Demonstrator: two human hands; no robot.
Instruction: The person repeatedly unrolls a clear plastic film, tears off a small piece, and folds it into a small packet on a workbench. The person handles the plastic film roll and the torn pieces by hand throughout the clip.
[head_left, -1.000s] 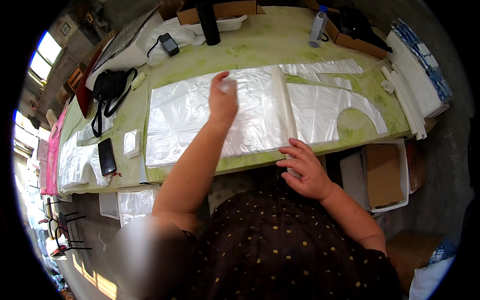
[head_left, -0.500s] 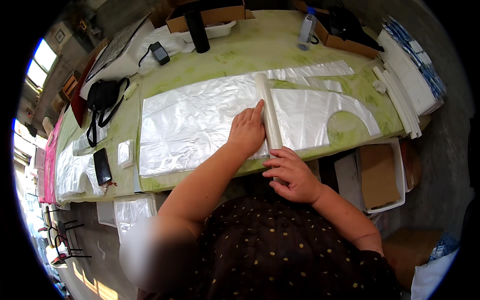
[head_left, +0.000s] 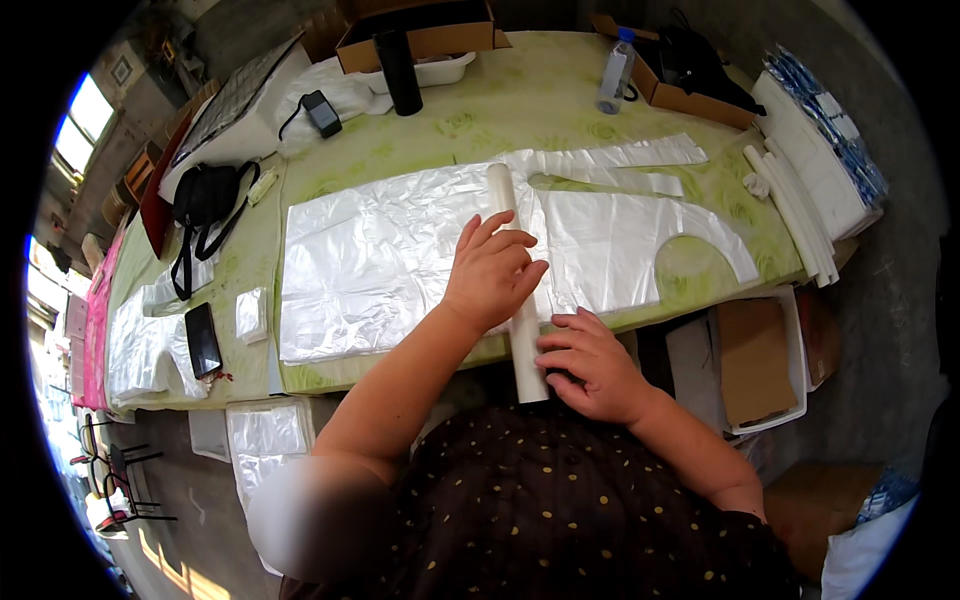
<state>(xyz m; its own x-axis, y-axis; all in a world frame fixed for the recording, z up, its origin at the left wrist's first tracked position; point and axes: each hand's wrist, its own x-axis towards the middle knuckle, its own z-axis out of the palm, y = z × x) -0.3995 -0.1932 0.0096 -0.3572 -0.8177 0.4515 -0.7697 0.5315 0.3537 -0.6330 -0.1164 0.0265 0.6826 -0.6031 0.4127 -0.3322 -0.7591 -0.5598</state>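
A pale-green patterned tablecloth (head_left: 450, 137) spreads beneath wrinkled, translucent white plastic sheeting (head_left: 370, 275), its cut strips toward the right. A long, pale cylindrical tube (head_left: 529, 360) crosses the sheeting, its near end overhanging the table edge. The left hand (head_left: 492, 277), fingers loosely spread, lies over the tube's middle; the right hand (head_left: 598, 368), fingers parted and bent, sits right of its near end, contact unclear.

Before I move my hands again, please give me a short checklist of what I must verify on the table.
1. Left hand over the tube: ok.
2. Right hand touching the tube: cannot tell; fingertips are right beside it.
3. Tube fully on the table: not ok; near end sticks out past the edge.
4. Plastic sheet smooth: not ok, wrinkled.
5. Bottle upright: ok.
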